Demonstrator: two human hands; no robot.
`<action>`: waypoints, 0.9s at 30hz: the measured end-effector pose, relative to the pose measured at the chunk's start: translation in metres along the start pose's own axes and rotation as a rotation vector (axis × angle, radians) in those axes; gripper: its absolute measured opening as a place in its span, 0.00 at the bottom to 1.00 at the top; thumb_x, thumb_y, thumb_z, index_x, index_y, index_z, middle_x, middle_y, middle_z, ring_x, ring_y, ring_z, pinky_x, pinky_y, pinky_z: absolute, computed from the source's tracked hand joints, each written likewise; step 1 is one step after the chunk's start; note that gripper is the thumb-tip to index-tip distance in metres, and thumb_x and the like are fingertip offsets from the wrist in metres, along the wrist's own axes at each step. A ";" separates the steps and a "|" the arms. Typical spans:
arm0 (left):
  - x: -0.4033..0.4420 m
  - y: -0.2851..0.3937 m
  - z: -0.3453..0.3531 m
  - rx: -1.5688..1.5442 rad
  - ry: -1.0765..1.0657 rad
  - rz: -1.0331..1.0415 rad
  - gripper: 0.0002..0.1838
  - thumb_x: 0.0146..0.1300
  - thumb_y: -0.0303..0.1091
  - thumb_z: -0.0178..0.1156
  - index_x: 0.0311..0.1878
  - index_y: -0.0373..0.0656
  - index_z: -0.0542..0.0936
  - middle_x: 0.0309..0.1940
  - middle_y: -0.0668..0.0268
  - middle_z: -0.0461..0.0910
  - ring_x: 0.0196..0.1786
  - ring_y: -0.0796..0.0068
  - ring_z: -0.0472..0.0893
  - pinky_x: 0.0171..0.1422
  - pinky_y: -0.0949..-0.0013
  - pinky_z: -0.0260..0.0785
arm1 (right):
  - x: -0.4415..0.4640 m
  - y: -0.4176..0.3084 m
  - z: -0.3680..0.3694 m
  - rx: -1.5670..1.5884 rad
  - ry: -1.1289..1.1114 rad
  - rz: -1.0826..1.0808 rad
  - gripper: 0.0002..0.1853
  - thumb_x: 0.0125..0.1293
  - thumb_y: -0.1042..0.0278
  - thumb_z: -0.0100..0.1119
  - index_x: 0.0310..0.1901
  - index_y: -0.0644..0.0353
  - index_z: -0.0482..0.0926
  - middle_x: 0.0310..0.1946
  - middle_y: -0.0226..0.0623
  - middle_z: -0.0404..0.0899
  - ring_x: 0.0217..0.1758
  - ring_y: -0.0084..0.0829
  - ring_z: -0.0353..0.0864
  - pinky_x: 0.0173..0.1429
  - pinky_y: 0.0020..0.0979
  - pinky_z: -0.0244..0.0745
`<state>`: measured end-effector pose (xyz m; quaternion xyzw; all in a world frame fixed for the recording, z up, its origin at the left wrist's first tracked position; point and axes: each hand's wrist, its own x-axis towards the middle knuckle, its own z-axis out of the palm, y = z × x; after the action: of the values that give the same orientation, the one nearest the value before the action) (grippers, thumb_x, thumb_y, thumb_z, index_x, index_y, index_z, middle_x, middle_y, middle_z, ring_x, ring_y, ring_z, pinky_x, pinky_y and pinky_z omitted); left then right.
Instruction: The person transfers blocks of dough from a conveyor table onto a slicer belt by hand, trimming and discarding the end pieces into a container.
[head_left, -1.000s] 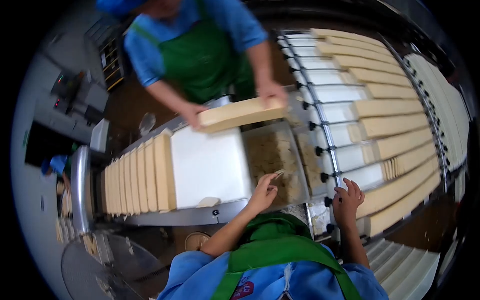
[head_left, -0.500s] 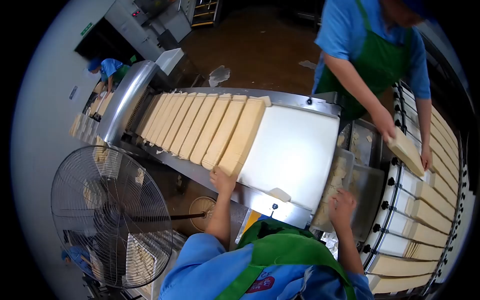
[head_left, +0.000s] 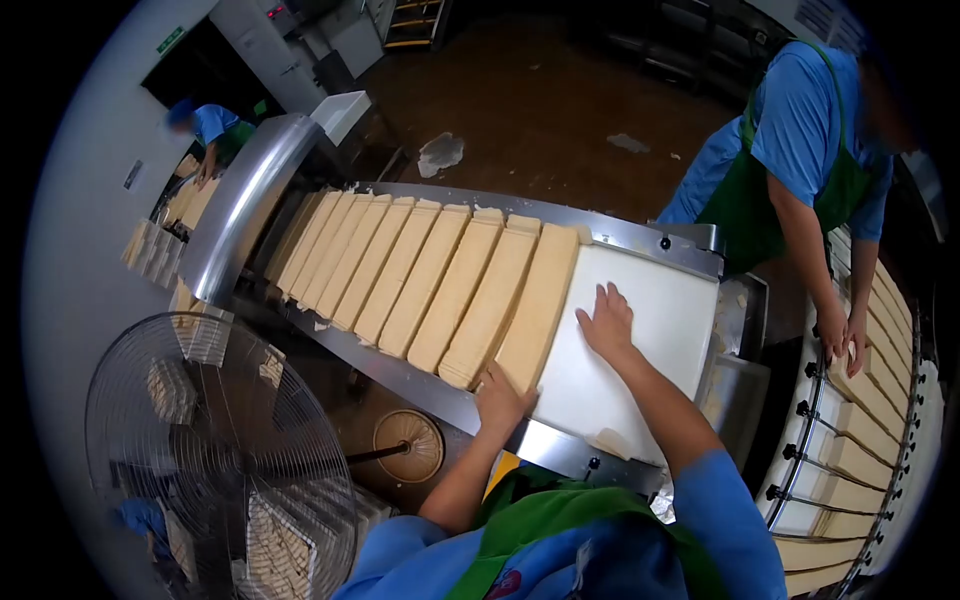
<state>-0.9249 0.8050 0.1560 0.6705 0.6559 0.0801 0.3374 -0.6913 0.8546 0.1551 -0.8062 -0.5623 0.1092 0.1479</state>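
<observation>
Several long cream-coloured slabs (head_left: 481,290) lie side by side on the conveyor. My left hand (head_left: 504,401) is at the near end of the rightmost slab (head_left: 543,305), its fingers closed on that end. Over the white belt (head_left: 590,382), to the right of the same slab, my right hand (head_left: 608,323) is spread with nothing in it. A thin scrap (head_left: 612,441) lies at the belt's near edge.
A co-worker (head_left: 815,150) handles a slab at the divided slab conveyor (head_left: 850,455) on the right. Trays (head_left: 735,385) stand between the two conveyors. A large wire fan (head_left: 225,450) is at lower left. Another person (head_left: 215,130) works beyond the metal cover (head_left: 245,200).
My right hand has moved left from the trays to above the white belt and opened. The slabs appear further right, my left hand still at the last one. The co-worker's slab is now on the right conveyor.
</observation>
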 end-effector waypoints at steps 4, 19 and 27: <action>-0.003 -0.002 0.010 0.230 0.050 0.062 0.57 0.52 0.58 0.63 0.70 0.25 0.45 0.64 0.38 0.55 0.66 0.41 0.64 0.69 0.32 0.43 | 0.069 -0.046 0.002 0.060 -0.100 0.088 0.38 0.66 0.44 0.50 0.70 0.59 0.56 0.74 0.49 0.46 0.69 0.47 0.59 0.69 0.48 0.56; -0.002 0.016 0.000 0.110 -0.146 0.148 0.45 0.49 0.45 0.70 0.59 0.28 0.54 0.48 0.45 0.65 0.48 0.43 0.73 0.51 0.48 0.70 | 0.085 -0.028 -0.052 -0.036 -0.195 0.507 0.47 0.50 0.43 0.62 0.69 0.53 0.56 0.68 0.45 0.51 0.67 0.51 0.62 0.62 0.41 0.70; -0.029 0.077 0.041 -0.060 -0.176 0.459 0.42 0.48 0.38 0.71 0.59 0.30 0.58 0.51 0.40 0.62 0.51 0.39 0.68 0.57 0.48 0.65 | -0.017 0.104 -0.089 0.158 0.226 0.813 0.49 0.48 0.47 0.64 0.65 0.69 0.54 0.71 0.67 0.36 0.72 0.61 0.52 0.68 0.49 0.62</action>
<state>-0.8427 0.7708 0.1776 0.7961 0.4519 0.1154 0.3857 -0.5758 0.7943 0.2003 -0.9553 -0.1691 0.1124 0.2149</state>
